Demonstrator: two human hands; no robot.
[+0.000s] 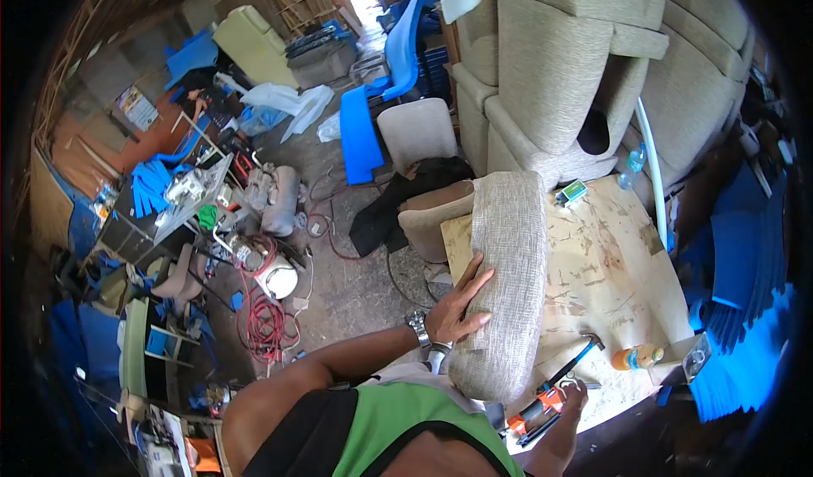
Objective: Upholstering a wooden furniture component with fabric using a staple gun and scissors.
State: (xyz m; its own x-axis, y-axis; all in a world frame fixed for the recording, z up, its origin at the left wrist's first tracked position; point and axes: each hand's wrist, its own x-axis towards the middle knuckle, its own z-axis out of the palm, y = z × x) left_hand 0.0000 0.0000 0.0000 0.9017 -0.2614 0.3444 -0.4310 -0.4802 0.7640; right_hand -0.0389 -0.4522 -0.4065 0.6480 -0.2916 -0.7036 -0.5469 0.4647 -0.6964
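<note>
Grey woven-fabric upholstered armrest cushion (pixel 506 282), long and rounded, lies on the pale plywood worktable (pixel 618 265), running from the near edge toward the far side. I see my left hand (pixel 460 306) spread flat, fingers open, pressed against the cushion's left flank; a silver wristwatch (pixel 417 326) sits on that wrist. My right hand (pixel 572 397) is at the near right, just beside the cushion's near end, fingers curled around an orange-and-black pneumatic staple gun (pixel 535 413).

Just right of that, one black-handled hammer (pixel 578 357) lies on the board, its head pointing far-right. Farther right, near the table's edge, lies one orange plastic bottle (pixel 637 357). At the far edge of the board I count one small green-and-white box (pixel 572 192), close to the cushion's far end, and one clear water bottle (pixel 632 167) just beyond it.

Beyond the table, beige upholstered sofa sections (pixel 576 62) are stacked high. To the cushion's left, one small beige armchair (pixel 432 215) with black cloth draped on it crowds the table's corner. Farther left on the concrete floor (pixel 356 282) I see one coil of red hose (pixel 264 320) and one small air compressor tank (pixel 278 275). Blue foam sheets (pixel 745 308) pile up at the far right, and one blue foam slab (pixel 360 134) lies far left of the sofa stack.
</note>
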